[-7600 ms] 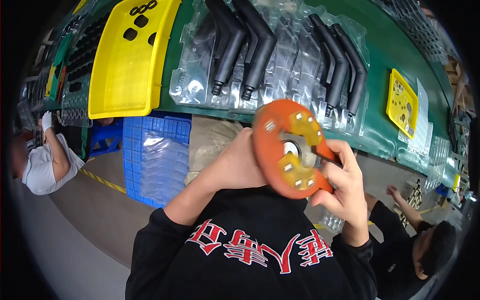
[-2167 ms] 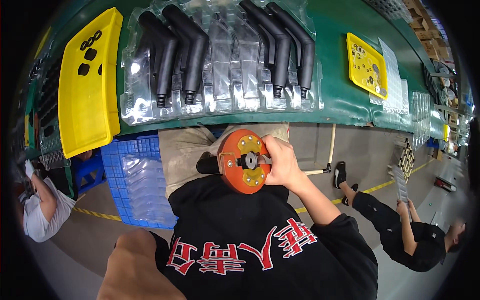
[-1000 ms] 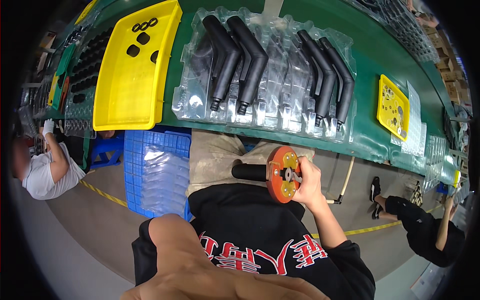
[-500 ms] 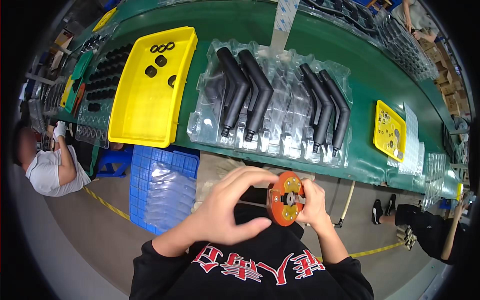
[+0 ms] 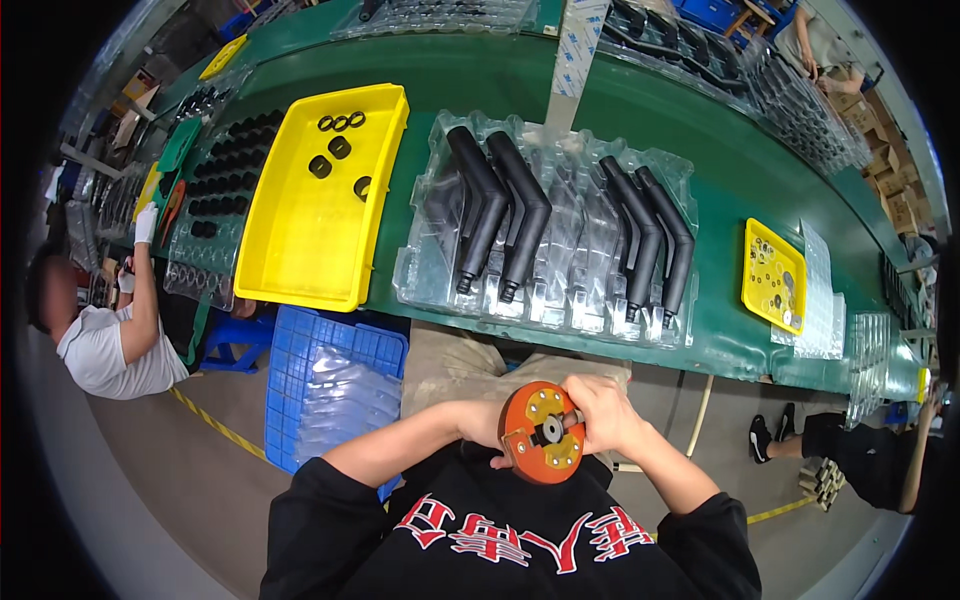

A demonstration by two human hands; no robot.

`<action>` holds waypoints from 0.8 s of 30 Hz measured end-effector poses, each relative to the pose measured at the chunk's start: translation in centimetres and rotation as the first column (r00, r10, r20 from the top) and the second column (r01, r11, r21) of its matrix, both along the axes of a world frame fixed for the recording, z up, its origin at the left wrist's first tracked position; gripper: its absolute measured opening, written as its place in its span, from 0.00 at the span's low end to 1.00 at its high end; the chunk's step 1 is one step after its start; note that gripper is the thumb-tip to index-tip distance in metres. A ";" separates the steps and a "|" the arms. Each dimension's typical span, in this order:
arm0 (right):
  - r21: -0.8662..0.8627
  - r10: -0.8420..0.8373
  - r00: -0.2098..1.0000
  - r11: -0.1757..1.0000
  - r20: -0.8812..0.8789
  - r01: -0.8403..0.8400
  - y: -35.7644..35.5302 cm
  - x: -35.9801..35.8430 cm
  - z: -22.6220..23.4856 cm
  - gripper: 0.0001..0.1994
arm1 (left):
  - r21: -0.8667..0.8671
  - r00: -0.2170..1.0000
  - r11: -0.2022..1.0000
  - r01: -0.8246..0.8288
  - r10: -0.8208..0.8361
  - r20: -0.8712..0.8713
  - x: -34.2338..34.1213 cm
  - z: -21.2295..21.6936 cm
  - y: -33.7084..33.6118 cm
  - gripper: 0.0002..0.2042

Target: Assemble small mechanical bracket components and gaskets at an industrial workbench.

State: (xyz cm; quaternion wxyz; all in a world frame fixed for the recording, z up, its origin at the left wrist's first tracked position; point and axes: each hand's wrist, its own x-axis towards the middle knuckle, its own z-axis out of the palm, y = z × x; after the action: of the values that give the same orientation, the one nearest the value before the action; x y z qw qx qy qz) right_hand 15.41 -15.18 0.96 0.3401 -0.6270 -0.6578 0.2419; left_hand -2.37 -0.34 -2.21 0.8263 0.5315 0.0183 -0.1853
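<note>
Close to my body I hold an orange disc-shaped part (image 5: 522, 462) with yellow metal plates, small rivets and a dark hub with a round centre. My left hand (image 5: 482, 424) grips its left edge from behind, and most of those fingers are hidden by the disc. My right hand (image 5: 606, 412) is closed at the disc's right side, its fingertips reaching over the face near the hub. On the bench beyond, a clear plastic tray (image 5: 570, 250) carries several bent black tubes (image 5: 527, 220) with narrow threaded-looking ends.
A large yellow bin (image 5: 300, 235) with black rings and short sleeves stands left on the green bench (image 5: 715, 330). A smaller yellow tray (image 5: 775, 275) of little parts lies right. Below the bench, a blue crate (image 5: 285, 400) holds clear plastic trays. A co-worker (image 5: 115, 340) sits far left.
My left hand has come in from an open pose beside the disc and now grips it. The disc has moved slightly left and down toward my body, and my right hand has shifted with it.
</note>
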 end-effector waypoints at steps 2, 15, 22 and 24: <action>-0.103 0.003 1.000 0.995 0.010 -0.002 -0.5 0.0 -0.3 0.17 | 0.022 0.986 0.999 -0.029 0.032 -0.163 -0.2 0.4 -1.0 0.06; -0.378 0.075 0.995 0.925 0.065 -0.045 1.7 -0.5 4.6 0.15 | -0.100 0.915 0.911 -0.401 0.403 -0.001 -1.8 2.6 -0.9 0.29; 0.177 0.450 0.812 0.824 0.372 -0.538 4.1 1.4 2.1 0.15 | -0.083 0.946 0.995 -0.052 0.076 0.315 -2.1 0.2 -3.8 0.34; 0.142 0.440 0.827 0.848 0.349 -0.511 3.7 1.2 1.7 0.15 | -0.085 0.948 0.994 -0.074 0.096 0.303 -2.1 0.4 -4.3 0.35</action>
State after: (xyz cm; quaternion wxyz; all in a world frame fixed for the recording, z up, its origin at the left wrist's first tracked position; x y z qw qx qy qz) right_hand 16.64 -11.52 2.62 0.2333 -0.4281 -0.8614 0.1427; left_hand -4.49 -4.59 -1.79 0.8450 0.5224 -0.0941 -0.0653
